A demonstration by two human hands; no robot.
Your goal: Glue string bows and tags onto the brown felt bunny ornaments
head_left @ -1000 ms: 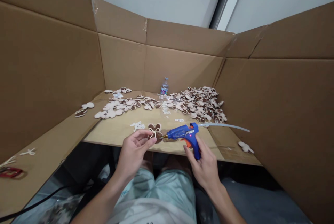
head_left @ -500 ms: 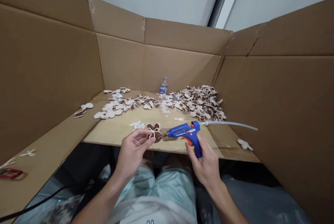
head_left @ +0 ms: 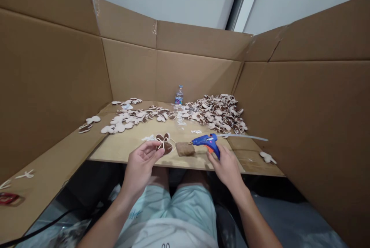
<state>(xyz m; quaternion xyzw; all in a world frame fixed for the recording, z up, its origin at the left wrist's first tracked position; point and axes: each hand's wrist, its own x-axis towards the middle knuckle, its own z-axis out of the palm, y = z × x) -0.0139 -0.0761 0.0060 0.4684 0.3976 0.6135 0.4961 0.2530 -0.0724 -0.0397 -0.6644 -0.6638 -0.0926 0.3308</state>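
Note:
Between the thumb and fingers of my left hand [head_left: 143, 160] is a brown bunny-shaped felt piece [head_left: 167, 147] with cream edging and a cream bow. My right hand [head_left: 227, 164] grips the handle of a blue glue gun [head_left: 206, 140] with an orange trigger; a long clear glue stick [head_left: 248, 137] sticks out of its back. The nozzle points left, apart from the felt piece, above a brown block [head_left: 185, 149] on the board. Small white pieces [head_left: 148, 138] lie just behind my left hand.
A large heap of brown-and-white felt pieces [head_left: 221, 113] lies at the back right, and more felt pieces [head_left: 124, 120] spread left. A water bottle [head_left: 179, 95] stands behind. Cardboard walls [head_left: 199, 72] surround the board. A red-handled tool [head_left: 8, 198] and cream bow [head_left: 26, 174] lie far left.
The glue gun has moved away to the right from the felt piece, which has shifted slightly left in my left hand. The brown block now shows more fully between them.

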